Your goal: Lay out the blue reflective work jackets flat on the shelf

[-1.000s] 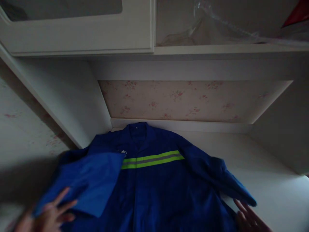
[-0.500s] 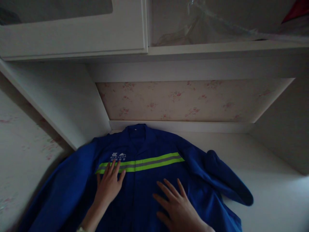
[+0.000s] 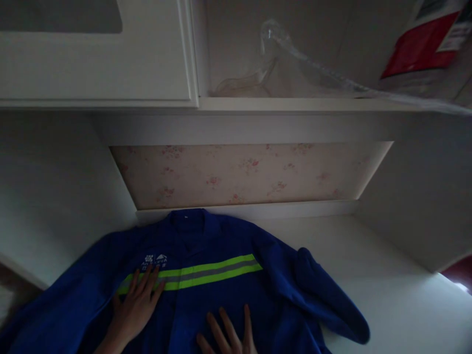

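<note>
at bottom edge, right hand (image 3: 226, 337) seems half cut off on jacket (image 3: 228, 300).

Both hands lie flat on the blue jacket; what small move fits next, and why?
Probably the right hand should reach for the rumpled right sleeve and fold it inward: the blue work jacket with the yellow-green reflective stripe lies flat and face up, with that sleeve bunched.

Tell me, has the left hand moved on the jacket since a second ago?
Yes. The left hand went from the jacket's folded sleeve edge inward onto the chest, fingers on the reflective stripe.
</note>
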